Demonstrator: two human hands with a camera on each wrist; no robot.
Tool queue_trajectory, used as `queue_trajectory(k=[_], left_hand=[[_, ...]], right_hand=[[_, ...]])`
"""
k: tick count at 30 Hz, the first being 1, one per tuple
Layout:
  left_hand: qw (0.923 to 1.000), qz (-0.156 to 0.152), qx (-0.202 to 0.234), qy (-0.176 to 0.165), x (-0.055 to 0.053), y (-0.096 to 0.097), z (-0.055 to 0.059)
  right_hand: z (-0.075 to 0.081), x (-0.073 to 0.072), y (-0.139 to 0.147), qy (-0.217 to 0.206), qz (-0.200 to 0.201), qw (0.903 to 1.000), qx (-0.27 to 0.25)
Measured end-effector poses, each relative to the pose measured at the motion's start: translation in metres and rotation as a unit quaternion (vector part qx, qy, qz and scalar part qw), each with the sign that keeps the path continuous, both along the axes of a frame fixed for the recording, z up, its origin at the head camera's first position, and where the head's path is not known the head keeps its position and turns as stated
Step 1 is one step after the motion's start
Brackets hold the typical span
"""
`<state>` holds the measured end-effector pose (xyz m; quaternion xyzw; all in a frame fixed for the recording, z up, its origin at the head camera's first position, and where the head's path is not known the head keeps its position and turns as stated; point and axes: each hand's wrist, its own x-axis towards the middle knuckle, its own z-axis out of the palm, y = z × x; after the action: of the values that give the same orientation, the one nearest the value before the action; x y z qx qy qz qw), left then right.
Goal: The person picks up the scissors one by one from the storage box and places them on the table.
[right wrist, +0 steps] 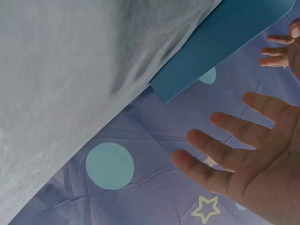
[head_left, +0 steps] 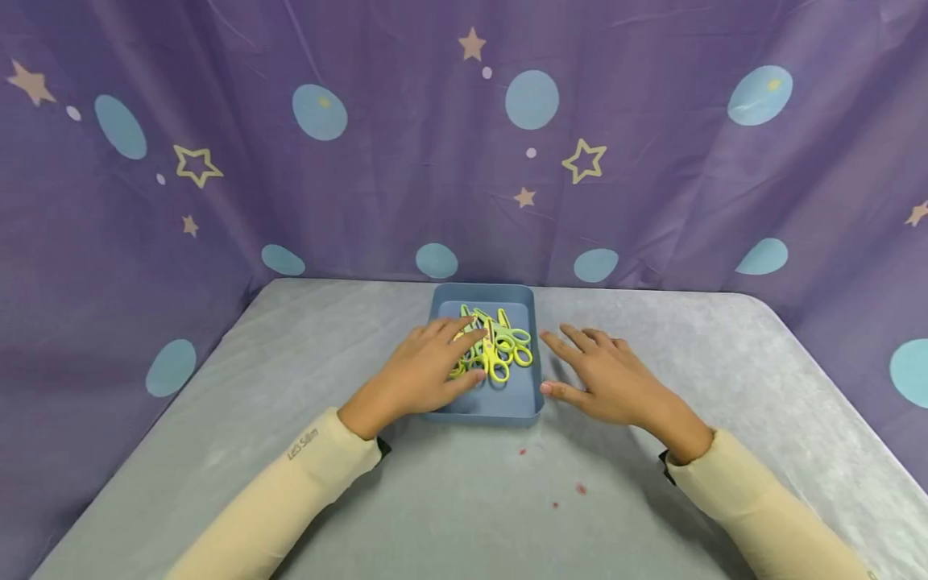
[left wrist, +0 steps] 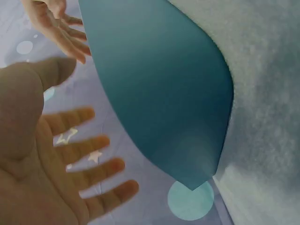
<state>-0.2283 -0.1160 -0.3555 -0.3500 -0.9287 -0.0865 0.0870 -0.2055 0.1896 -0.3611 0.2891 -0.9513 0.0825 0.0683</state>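
A blue-grey rectangular tray stands on the table, with several pairs of yellow and pale green scissors piled inside. In the head view my left hand is over the tray's left side, fingers spread, hiding part of the pile and the left rim. My right hand hovers just off the tray's right side, its fingers spread and holding nothing. Both wrist views show the tray's outer wall and the open palms, the left hand and the right hand, apart from it.
A grey cloth covers the table, marked by a few small red spots in front of the tray. Behind and to the sides hangs a purple curtain with stars and blue ovals.
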Motion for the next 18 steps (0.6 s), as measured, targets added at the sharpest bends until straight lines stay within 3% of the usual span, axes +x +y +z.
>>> queue_trajectory(k=[4,8,12,18], left_hand=[[0.9973,0.062,0.037,-0.012,-0.003,-0.004,-0.001],[0.9892,0.109,0.087,-0.043,-0.008,-0.010,0.000],[0.9791,0.136,0.129,-0.080,-0.014,-0.016,0.000],[0.9683,0.158,0.162,-0.106,-0.024,-0.023,-0.002]], right_hand=[[0.002,-0.009,-0.002,0.010,0.005,0.9999,-0.004],[0.007,-0.020,-0.007,0.013,0.004,0.9999,-0.006],[0.012,-0.030,-0.014,0.017,0.004,0.9998,-0.002],[0.017,-0.042,-0.025,0.026,0.014,0.9996,-0.001]])
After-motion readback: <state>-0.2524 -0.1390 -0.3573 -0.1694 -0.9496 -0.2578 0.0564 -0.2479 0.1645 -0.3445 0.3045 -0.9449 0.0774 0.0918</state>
